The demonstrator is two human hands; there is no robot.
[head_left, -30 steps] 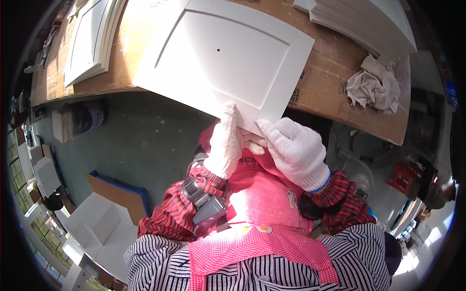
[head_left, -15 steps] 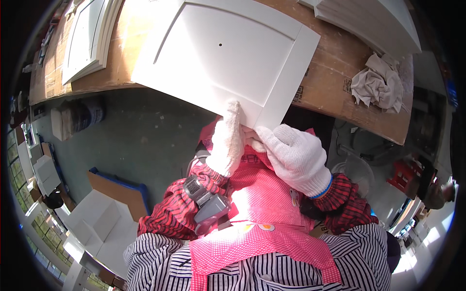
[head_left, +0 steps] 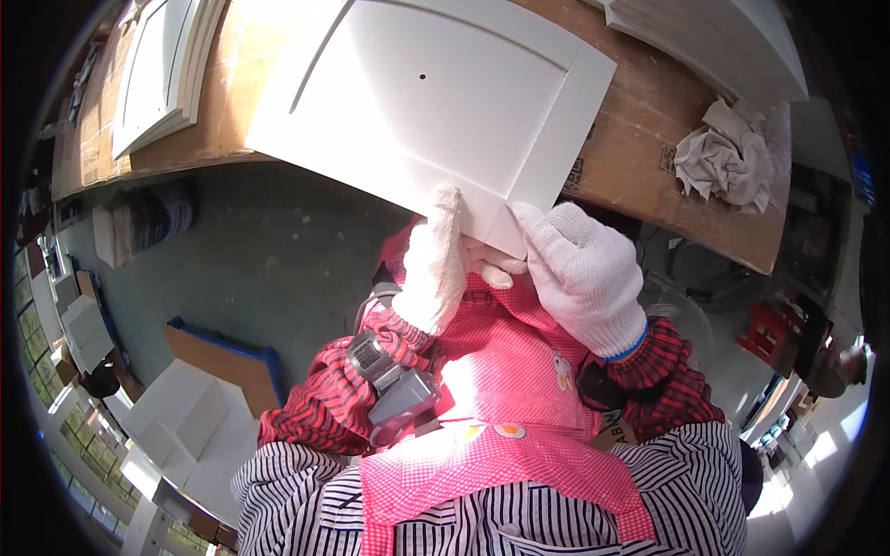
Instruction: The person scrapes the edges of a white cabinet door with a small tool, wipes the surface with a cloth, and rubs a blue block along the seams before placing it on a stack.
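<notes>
A white panel [head_left: 436, 116] with a recessed middle and a small dark hole lies on the table, its near corner jutting out toward me. My left hand [head_left: 434, 264], in a white knit glove, grips the near edge, one digit along the top face and bare-looking fingertips underneath. At the corner's right side, my gloved right hand [head_left: 589, 278] is curled closed, its fingertips touching the panel's edge. Whatever those fingers pinch, if anything, is hidden.
The brown-covered table [head_left: 640, 176] bears stacked white panels [head_left: 162, 74] at left and more white boards [head_left: 709, 46] at far right. A crumpled pale cloth [head_left: 728, 157] lies on its right end. A red stool [head_left: 768, 335] stands on the floor at right.
My right hand has shifted right and slightly up, away from the left fingertips, onto the corner's right edge. The left hand keeps its grip; the panel has barely moved.
</notes>
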